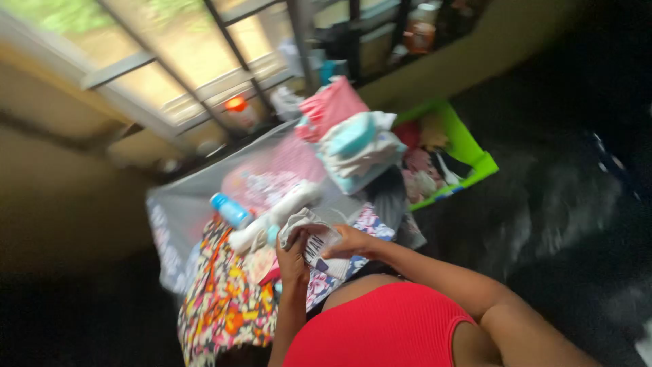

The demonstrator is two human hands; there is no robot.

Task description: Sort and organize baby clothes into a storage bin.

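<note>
Fingers of both the left hand (293,261) and right hand (348,241) clamp a small grey printed garment (314,239) over the floral cloth (227,299). At two o'clock, a green basket (468,146) holds jumbled clothes; folded clothes (356,149) sit at twelve.

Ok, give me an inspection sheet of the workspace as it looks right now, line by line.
Surface: grey printed sheet spread out, with a floral cloth over its near end.
Job's things: small grey garment held up over the floral cloth.
Clutter: blue-capped bottle, white rolled cloth, stack of folded clothes, green basket with loose clothes inside.
Grippers: left hand and right hand both grip the garment.
Cables: nothing seen.
Surroundings: barred window behind, dark floor to the right; image is blurred, fine detail unclear.
</note>
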